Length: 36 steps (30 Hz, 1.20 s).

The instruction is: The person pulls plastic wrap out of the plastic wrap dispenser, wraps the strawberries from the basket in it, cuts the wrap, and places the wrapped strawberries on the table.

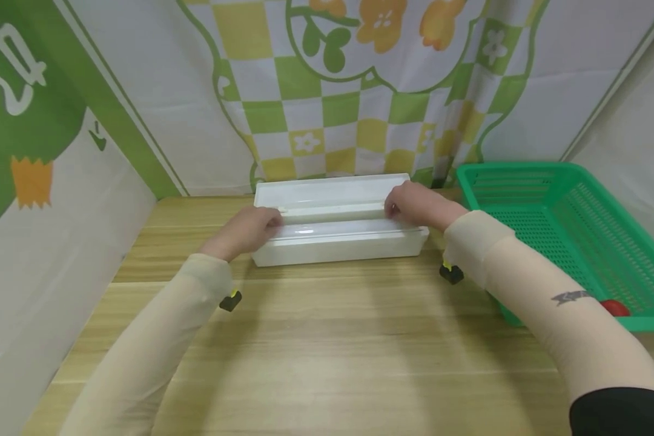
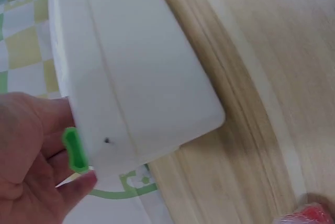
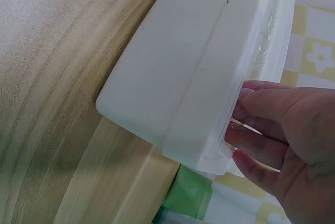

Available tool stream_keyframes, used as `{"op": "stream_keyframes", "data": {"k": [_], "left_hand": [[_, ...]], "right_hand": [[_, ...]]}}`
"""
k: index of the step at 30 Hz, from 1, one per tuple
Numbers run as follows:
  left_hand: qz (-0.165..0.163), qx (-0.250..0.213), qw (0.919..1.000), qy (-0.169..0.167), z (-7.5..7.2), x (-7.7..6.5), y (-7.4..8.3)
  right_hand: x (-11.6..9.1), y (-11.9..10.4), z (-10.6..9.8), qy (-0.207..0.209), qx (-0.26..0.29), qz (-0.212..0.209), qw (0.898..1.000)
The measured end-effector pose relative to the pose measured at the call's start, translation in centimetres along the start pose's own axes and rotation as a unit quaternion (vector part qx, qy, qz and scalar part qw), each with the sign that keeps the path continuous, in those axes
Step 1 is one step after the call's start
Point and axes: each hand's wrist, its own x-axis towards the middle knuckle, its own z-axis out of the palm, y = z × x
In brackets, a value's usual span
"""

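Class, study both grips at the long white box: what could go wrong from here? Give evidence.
1. Tilting: the left grip and right grip hold opposite ends of the white box, so if one slips, it might skew.
2. Pinching: both sit at its edge, near the rear panel; if that can swing forward, it might nip a finger.
3. Snagging: in the head view the right sleeve crosses the green basket, so a sideways move might nudge it.

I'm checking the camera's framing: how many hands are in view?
2: the left hand at the left end of the white box, the right hand at its right end.
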Motion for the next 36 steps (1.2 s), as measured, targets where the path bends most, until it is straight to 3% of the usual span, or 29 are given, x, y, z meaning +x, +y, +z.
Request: {"op": "stream_keyframes", "data": {"k": [5, 13, 20, 26, 36], "left_hand": [[-0.013, 0.006, 0.9996, 0.026, 0.0, 0.1, -0.3], [0.0, -0.018, 0.9965, 0.082, -0.4, -0.2, -1.1], [0.025, -0.03, 0.9952, 0.09, -1.7, -0.4, -1.0], [0.079, -0.014, 0.9939, 0.075, -3.3, -0.3, -1.1], [0.101, 0.016, 0.9898, 0.099, -6.5, -0.3, -0.2]], "right_hand": [[-0.1, 0.3, -0.1, 0.012, 0.004, 0.015, 1.0], [-0.3, 0.6, -0.5, 0.026, 0.025, 0.009, 0.999], [-0.8, 0.6, -1.5, -0.001, 0.047, 0.014, 0.999], [-1.1, 0.8, -2.8, -0.017, 0.063, 0.013, 0.998], [-1.9, 1.3, -5.1, 0.014, 0.058, 0.008, 0.998]]}}
